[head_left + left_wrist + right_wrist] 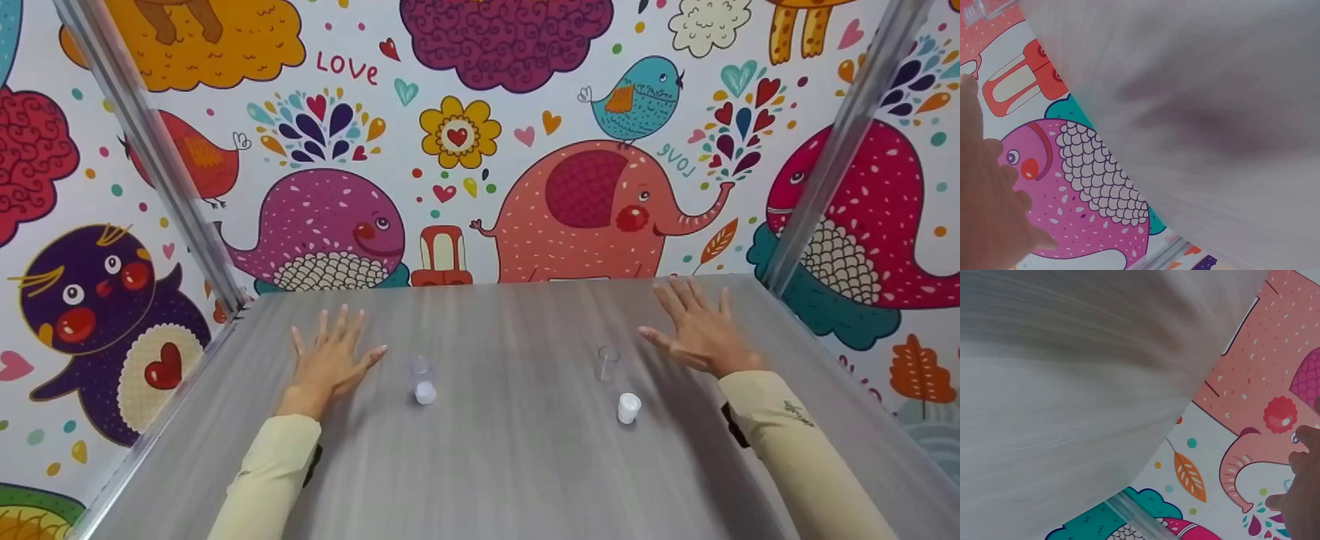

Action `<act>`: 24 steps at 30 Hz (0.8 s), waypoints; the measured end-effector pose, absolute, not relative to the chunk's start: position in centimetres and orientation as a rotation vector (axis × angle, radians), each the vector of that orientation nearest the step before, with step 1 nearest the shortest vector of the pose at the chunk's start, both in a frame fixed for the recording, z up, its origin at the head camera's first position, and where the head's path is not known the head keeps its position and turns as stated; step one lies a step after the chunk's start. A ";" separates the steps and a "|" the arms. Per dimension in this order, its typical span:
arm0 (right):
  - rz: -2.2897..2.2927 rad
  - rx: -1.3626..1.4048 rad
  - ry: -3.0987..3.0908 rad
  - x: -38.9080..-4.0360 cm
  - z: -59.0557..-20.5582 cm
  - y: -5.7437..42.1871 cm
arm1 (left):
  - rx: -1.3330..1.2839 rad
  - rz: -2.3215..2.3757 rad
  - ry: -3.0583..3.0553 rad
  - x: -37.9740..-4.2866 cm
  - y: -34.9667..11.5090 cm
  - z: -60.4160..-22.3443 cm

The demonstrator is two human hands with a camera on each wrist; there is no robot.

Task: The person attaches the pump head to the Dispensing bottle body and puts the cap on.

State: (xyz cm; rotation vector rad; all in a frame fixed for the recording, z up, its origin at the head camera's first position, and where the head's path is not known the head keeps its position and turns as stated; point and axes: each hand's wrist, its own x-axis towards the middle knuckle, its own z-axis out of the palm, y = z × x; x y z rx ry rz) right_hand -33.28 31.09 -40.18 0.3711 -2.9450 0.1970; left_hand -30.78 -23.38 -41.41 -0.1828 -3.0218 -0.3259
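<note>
My left hand (328, 367) is at the left of the table, palm down, fingers straight and spread, touching none of the small items. To its right stands a small clear bottle (420, 366), with a round white cap (425, 393) at its near end; whether they touch I cannot tell. In the left wrist view, a clear threaded neck (971, 15) shows at the top corner. My right hand (697, 334) is spread flat near the far right edge, holding nothing. Left of it are a clear, see-through vial (607, 365) and, nearer me, a small white cylinder (628, 408), perhaps a cap.
The grey wood-grain table (517, 465) ends at a wall (457, 202) printed with cartoon animals. Metal posts rise at the left (161, 157) and right (840, 142) far corners, and printed side panels flank the table.
</note>
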 end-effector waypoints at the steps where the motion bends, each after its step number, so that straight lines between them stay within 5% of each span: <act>1: 0.180 0.384 -2.935 -33.3 -40.2 31.0 | -0.188 -0.327 -3.021 -30.7 -23.4 -41.4; 24: 0.086 0.485 -2.890 -32.5 -40.5 29.6 | -0.342 -0.282 -3.011 -29.9 -22.0 -41.9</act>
